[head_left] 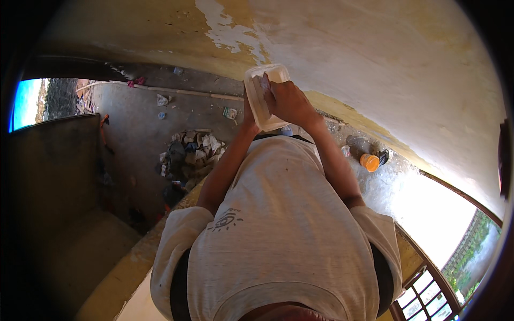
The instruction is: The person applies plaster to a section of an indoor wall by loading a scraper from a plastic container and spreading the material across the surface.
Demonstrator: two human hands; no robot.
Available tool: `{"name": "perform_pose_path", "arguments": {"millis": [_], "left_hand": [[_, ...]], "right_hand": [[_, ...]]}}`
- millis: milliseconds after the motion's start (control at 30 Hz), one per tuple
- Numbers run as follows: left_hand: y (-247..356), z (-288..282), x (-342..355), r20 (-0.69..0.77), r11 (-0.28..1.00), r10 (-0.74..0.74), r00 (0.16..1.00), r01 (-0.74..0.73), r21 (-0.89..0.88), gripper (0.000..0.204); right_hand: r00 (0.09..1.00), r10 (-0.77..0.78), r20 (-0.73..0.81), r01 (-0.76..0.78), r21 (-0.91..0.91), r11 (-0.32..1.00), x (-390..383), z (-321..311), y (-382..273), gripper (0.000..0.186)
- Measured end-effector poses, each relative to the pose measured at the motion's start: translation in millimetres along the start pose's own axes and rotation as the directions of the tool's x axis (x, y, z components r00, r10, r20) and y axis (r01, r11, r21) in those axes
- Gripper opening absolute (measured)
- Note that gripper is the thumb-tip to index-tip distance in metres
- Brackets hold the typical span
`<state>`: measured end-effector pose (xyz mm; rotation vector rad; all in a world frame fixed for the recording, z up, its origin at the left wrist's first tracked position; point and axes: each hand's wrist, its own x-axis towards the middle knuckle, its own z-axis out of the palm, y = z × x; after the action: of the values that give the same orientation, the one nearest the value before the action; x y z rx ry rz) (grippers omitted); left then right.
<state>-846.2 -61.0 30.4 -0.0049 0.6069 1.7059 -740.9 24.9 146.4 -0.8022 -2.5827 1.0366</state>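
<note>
A whitish rectangular plastic tub [274,125] with pale smears inside is held up in front of my chest, near the wall. My left hand [249,115] grips it along its left side, with most of the fingers hidden behind the tub. Over the tub's right rim reaches my right hand [289,101], its fingers closed and the forefinger stretched toward the far end. A narrow greyish thing shows at those fingers inside the tub; its kind is too unclear to tell.
Ahead and right rises a wall [364,69] with patchy, peeling paint. A rubble heap [195,152] lies on the floor at left, and a long pole [187,92] beyond it. An orange bucket [369,162] stands at right, near a bright opening. A low wall [53,171] is at far left.
</note>
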Motion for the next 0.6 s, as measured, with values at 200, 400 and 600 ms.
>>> {"name": "perform_pose_path", "arguments": {"millis": [200, 400, 600], "left_hand": [[-3, 14, 4, 0.013, 0.999, 0.041, 0.999, -0.04, -0.005, 0.064], [-16, 11, 10, -0.05, 0.991, 0.109, 0.993, -0.105, 0.089, 0.064], [-27, 13, 13, -0.041, 0.997, 0.042, 0.998, -0.044, -0.058, 0.069]], "right_hand": [[1.0, -0.003, 0.026, 0.001, 0.081, 0.997, 1, -18, 4, 0.022], [0.993, -0.078, -0.09, 0.09, 0.138, 0.986, -5, -8, 26, 0.025], [0.99, -0.001, 0.141, -0.032, 0.236, 0.971, -8, -25, 39, 0.027]]}}
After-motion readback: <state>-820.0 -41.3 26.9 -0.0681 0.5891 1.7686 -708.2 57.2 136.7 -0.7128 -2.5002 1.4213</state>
